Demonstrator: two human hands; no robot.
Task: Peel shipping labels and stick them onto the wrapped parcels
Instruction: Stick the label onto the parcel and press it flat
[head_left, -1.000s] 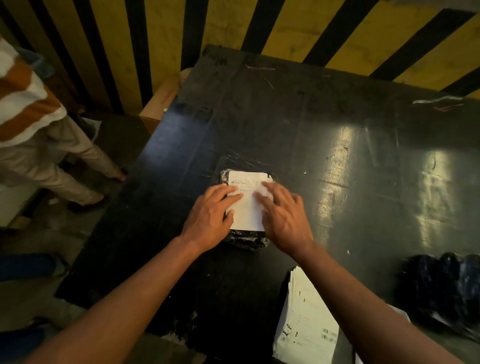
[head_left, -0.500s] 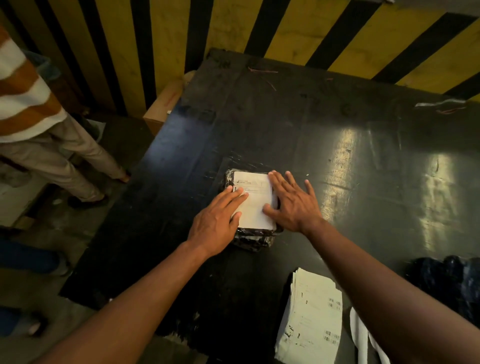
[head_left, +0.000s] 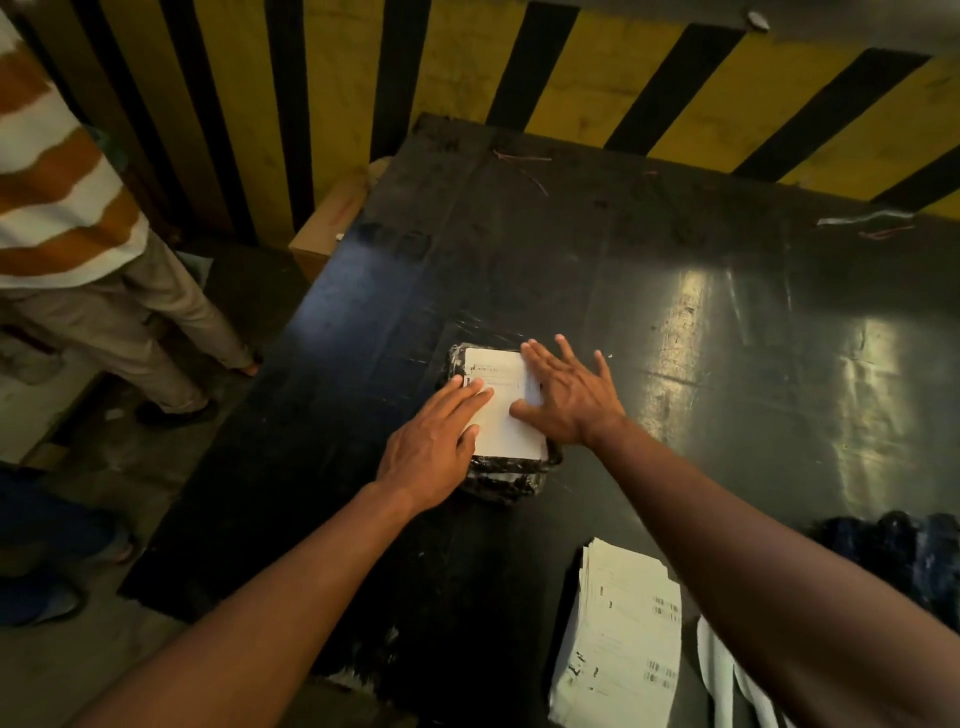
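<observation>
White label (head_left: 501, 415) on black-wrapped parcel (head_left: 511, 480): left hand (head_left: 431, 447) & right hand (head_left: 569, 400), fingers straight, right's splayed, pressing it flat; smoothing step, next prob. peel from label stack (head_left: 623, 639).

The left hand (head_left: 431, 452) covers the label's (head_left: 501, 415) left edge; the right hand (head_left: 569, 397) hides its right edge. Label print is too small to read. The label stack (head_left: 621, 639) and dark bags (head_left: 898, 551) are partly cut off by the frame. The bystander (head_left: 67, 218) is cropped at the left edge.
</observation>
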